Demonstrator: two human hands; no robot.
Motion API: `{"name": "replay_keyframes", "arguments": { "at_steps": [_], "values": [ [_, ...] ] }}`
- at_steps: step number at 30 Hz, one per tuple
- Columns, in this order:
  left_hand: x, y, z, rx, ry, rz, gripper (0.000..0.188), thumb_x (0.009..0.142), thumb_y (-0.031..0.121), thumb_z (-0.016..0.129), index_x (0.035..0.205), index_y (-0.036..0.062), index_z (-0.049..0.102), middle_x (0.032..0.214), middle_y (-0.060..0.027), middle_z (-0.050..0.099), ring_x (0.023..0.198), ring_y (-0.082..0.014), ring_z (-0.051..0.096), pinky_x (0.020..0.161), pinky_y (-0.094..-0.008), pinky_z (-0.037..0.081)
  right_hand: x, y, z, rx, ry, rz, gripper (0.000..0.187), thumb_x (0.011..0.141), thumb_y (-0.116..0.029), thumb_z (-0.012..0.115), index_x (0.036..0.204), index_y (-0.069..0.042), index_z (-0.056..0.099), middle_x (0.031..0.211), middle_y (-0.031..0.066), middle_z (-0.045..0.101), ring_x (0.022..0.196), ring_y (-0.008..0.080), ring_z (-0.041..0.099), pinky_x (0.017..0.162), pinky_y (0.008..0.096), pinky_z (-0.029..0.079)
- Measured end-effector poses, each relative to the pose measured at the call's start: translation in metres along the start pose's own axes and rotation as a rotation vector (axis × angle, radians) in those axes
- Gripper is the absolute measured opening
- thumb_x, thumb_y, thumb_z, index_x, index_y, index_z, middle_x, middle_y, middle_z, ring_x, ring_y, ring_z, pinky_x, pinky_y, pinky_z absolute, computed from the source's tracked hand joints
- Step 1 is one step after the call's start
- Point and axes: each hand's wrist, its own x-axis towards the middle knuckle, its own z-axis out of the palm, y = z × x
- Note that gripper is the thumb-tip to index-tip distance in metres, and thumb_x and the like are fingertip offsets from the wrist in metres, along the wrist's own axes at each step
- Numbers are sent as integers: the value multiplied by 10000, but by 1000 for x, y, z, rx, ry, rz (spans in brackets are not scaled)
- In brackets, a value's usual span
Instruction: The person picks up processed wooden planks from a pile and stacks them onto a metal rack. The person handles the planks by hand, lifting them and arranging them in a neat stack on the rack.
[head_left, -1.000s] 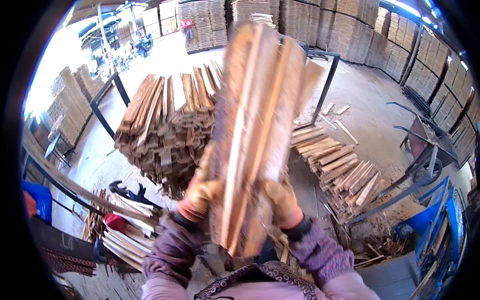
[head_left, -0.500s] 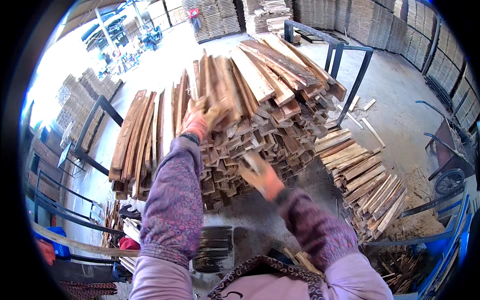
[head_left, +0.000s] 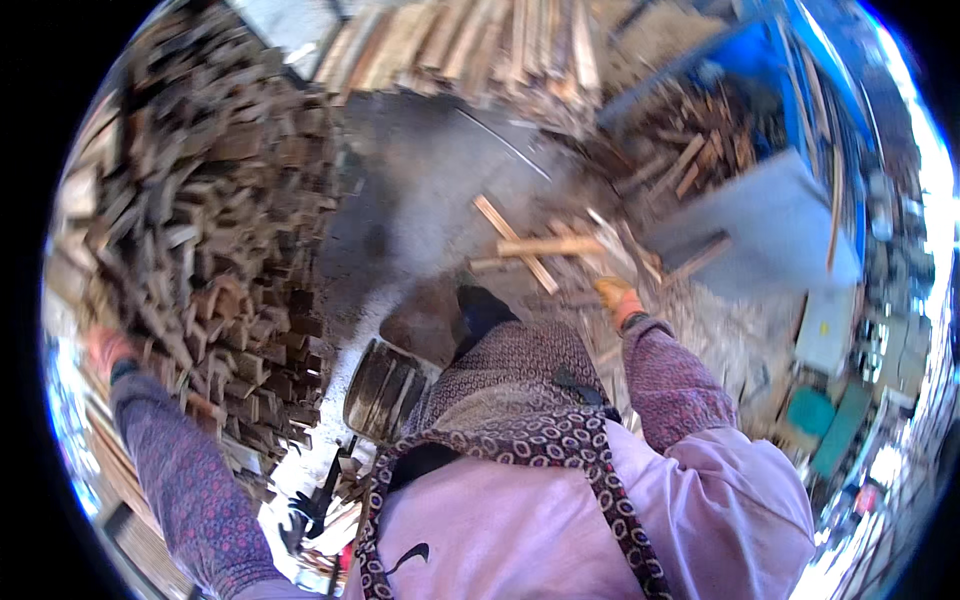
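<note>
My left hand [head_left: 108, 350], in an orange work glove, is at the far left against the big stack of rough wooden boards [head_left: 225, 190]. Blur hides its fingers. Off to the right is my right hand [head_left: 618, 297], in an orange glove with tan fingers, low above scattered wood offcuts [head_left: 550, 246]. A pale, smeared wood piece [head_left: 615, 245] lies just beyond its fingertips; whether the hand touches or grips it is unclear.
Another row of boards [head_left: 450, 45] lies at the top. A blue-framed bin [head_left: 690, 140] of scrap wood stands upper right, beside a grey sheet [head_left: 755, 225]. Dark slats [head_left: 385, 385] lie by my legs; a thin rod [head_left: 505, 143] is on the floor.
My view has swung right and down, away from the stack's top. My right hand has left the stack's near face and is over the floor scraps; my left now appears at far left.
</note>
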Motion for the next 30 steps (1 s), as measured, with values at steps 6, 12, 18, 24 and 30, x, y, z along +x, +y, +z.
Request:
{"name": "replay_keyframes", "arguments": {
  "at_steps": [6,12,18,24,30],
  "values": [
    [-39,16,18,-22,40,62,667,909,498,649,1455,128,552,1367,-158,572,1211,-275,542,1028,-432,410,-111,165,60,-233,-395,98,525,920,-484,639,1231,-69,719,1228,162,724,1128,313,675,979,400,510],
    [-243,87,116,-309,-159,156,601,919,394,693,1419,80,582,1259,-153,660,1099,-226,622,945,-386,488,-111,217,10,-75,-269,67,296,927,-282,673,1116,-63,735,1117,150,749,1085,315,690,932,381,523],
    [-541,253,277,-367,-1241,75,570,915,325,737,1391,41,604,1190,-153,728,1035,-203,685,898,-353,545,-45,196,-77,467,-37,304,559,931,-322,727,1313,74,635,1238,147,708,1173,237,643,1018,345,488],
    [-669,477,389,-394,-1558,257,708,846,428,777,1410,43,592,1312,-183,692,1213,-308,660,1028,-389,504,18,299,-71,523,-135,472,646,915,-330,740,1398,65,573,1330,198,671,1225,271,639,1059,354,479],
    [-699,670,571,27,-1305,627,856,806,440,828,1516,113,478,1381,-175,647,1255,-355,630,1064,-439,489,163,511,-18,156,-85,644,767,827,-517,775,1364,10,626,1335,251,666,1247,351,642,1048,401,500]
  ]
}}
